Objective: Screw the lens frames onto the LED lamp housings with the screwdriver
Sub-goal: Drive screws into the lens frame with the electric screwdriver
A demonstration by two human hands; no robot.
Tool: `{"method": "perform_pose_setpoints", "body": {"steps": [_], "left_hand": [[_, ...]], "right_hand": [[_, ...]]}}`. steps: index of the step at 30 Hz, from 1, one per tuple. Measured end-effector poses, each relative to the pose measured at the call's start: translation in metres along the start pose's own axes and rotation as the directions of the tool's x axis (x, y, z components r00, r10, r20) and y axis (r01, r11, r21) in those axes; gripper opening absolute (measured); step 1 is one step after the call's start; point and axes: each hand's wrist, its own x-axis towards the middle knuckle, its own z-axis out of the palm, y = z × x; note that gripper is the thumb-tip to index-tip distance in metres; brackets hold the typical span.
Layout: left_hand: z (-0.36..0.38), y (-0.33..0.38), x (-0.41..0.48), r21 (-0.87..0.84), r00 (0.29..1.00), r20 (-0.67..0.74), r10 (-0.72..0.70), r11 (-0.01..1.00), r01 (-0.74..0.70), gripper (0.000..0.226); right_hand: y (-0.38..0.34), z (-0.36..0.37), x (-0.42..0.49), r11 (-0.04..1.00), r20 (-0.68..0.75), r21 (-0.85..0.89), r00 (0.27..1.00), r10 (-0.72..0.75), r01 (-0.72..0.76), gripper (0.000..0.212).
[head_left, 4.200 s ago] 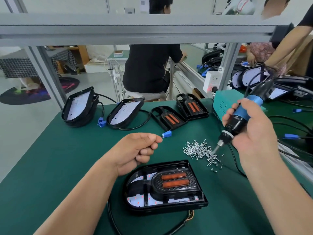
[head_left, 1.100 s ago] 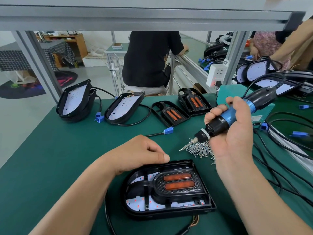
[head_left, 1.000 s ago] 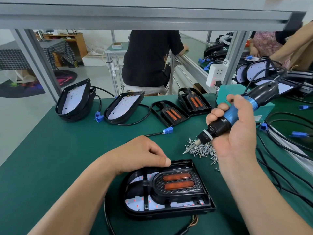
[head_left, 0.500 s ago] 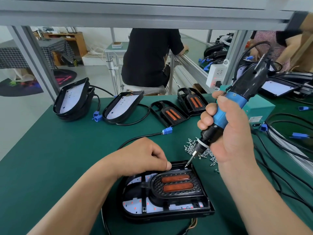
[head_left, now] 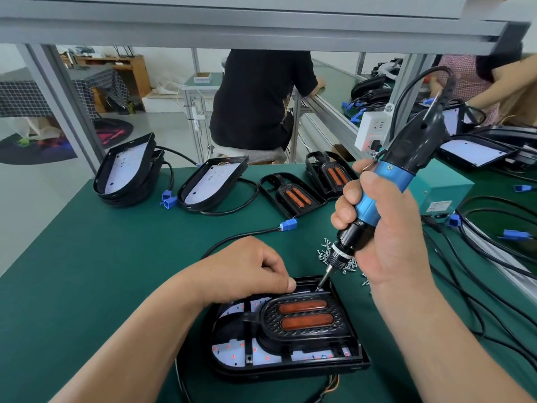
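A black LED lamp housing (head_left: 353, 363) lies on the green mat in front of me, with a black lens frame (head_left: 305, 333) bearing two orange lenses set in it. My left hand (head_left: 250, 269) rests on the housing's far edge, its fingers curled and the thumb pressing down. My right hand (head_left: 386, 237) grips a blue and black electric screwdriver (head_left: 386, 184) nearly upright. The bit touches the housing's far right corner. A heap of small silver screws (head_left: 325, 251) lies just behind that corner.
Two open housings (head_left: 125, 170) (head_left: 212, 181) and two loose lens frames (head_left: 290, 194) (head_left: 328, 173) line the table's far side. Black cables and blue connectors (head_left: 289, 223) spread to the right beside a teal box (head_left: 441, 193). Other people work behind an aluminium frame.
My right hand swung the screwdriver from a slant above the screw heap to nearly upright, then lowered its bit onto the housing's far right corner. My left hand settled onto the housing's far edge.
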Motion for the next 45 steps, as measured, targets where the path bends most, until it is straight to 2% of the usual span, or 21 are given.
{"method": "perform_pose_setpoints", "body": {"steps": [8, 12, 18, 26, 29, 31, 35, 37, 40, 42, 45], "left_hand": [[0.005, 0.0, 0.0, -0.006, 0.999, -0.04, 0.009, 1.0, -0.01, 0.024], [0.006, -0.001, 0.002, -0.01, 0.999, -0.051, 0.015, 1.0, -0.016, 0.024], [0.008, -0.003, 0.003, -0.015, 0.998, -0.064, 0.017, 1.0, -0.018, 0.025], [0.009, -0.002, 0.003, -0.026, 0.998, -0.063, 0.001, 1.0, -0.002, 0.028], [0.009, -0.001, 0.004, -0.012, 0.998, -0.059, -0.004, 1.0, 0.003, 0.031], [0.008, -0.001, 0.004, 0.002, 0.998, -0.056, 0.009, 1.0, -0.009, 0.031], [0.008, -0.002, 0.003, -0.036, 0.998, -0.061, 0.025, 0.999, -0.027, 0.026], [0.007, -0.002, 0.002, -0.039, 0.998, -0.057, 0.031, 0.999, -0.033, 0.025], [0.002, -0.002, 0.002, -0.067, 0.998, -0.047, 0.041, 0.997, -0.044, 0.03], [-0.001, -0.005, 0.004, -0.258, 0.996, -0.079, -0.03, 0.966, 0.009, 0.029], [-0.004, -0.01, 0.006, -0.559, 0.976, -0.109, -0.188, 0.824, 0.096, 0.027]], "right_hand": [[-0.003, 0.011, -0.008, 0.997, 0.211, -0.035, 0.976, -0.061, 0.07, 0.025], [-0.003, 0.015, -0.009, 0.989, 0.209, -0.12, 0.976, -0.061, 0.087, 0.021], [-0.005, 0.013, -0.006, 0.998, 0.171, -0.063, 0.985, 0.016, -0.005, 0.016], [-0.007, 0.016, -0.005, 0.992, 0.278, -0.125, 0.959, 0.049, -0.015, 0.013], [-0.005, 0.016, -0.006, 0.977, 0.344, -0.21, 0.938, 0.043, 0.032, 0.011], [-0.002, 0.015, -0.008, 0.975, 0.365, -0.216, 0.931, 0.027, 0.056, 0.017], [-0.005, 0.01, -0.005, 0.997, 0.27, -0.026, 0.961, -0.058, 0.067, 0.031], [-0.008, 0.007, -0.003, 0.992, 0.182, 0.096, 0.979, -0.094, 0.077, 0.028], [-0.009, 0.002, -0.002, 0.978, 0.035, 0.184, 0.994, -0.103, 0.094, 0.018], [-0.007, 0.001, -0.003, 0.971, -0.042, 0.225, 0.996, -0.078, 0.085, 0.016], [0.0, 0.002, -0.004, 0.958, -0.135, 0.281, 0.991, -0.027, 0.064, 0.013]]}}
